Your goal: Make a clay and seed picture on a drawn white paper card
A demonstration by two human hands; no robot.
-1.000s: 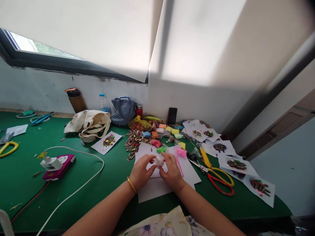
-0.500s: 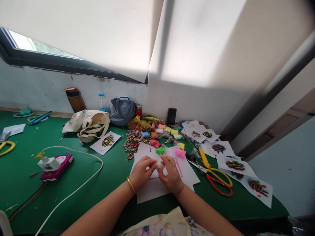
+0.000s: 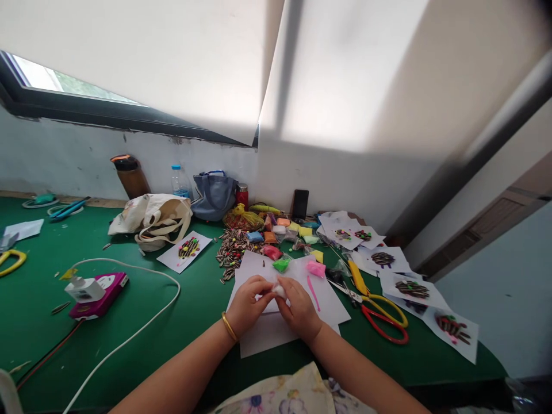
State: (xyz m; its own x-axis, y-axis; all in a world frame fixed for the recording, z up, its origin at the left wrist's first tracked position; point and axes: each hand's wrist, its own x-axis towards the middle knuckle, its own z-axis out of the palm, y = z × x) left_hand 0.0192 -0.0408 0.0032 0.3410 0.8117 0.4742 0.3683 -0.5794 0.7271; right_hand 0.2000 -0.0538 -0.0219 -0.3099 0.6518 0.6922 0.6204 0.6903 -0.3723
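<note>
Over white paper sheets (image 3: pixel 254 339), my left hand (image 3: pixel 250 302) and my right hand (image 3: pixel 298 307) meet, both with fingers closed on a small white packet (image 3: pixel 279 290) that looks like a bag of modelling clay. Fingers hide much of it. Just beyond them lie a green clay packet (image 3: pixel 282 264) and a pink clay packet (image 3: pixel 316 269). A thin pink clay strip (image 3: pixel 313 293) rests on the paper beside my right hand. One dark seed (image 3: pixel 264 263) lies on the upper part of the sheet.
A pile of striped seeds (image 3: pixel 235 250) and several coloured clay packets lie behind the paper. Red-and-yellow scissors (image 3: pixel 383 316) and a yellow cutter (image 3: pixel 357 277) are at right, near seed-decorated sheets (image 3: pixel 414 290). A purple power strip (image 3: pixel 101 296) with a white cable stands at left.
My right fingers have shifted slightly inward and now cover more of the white packet. Everything else on the table stays where it was.
</note>
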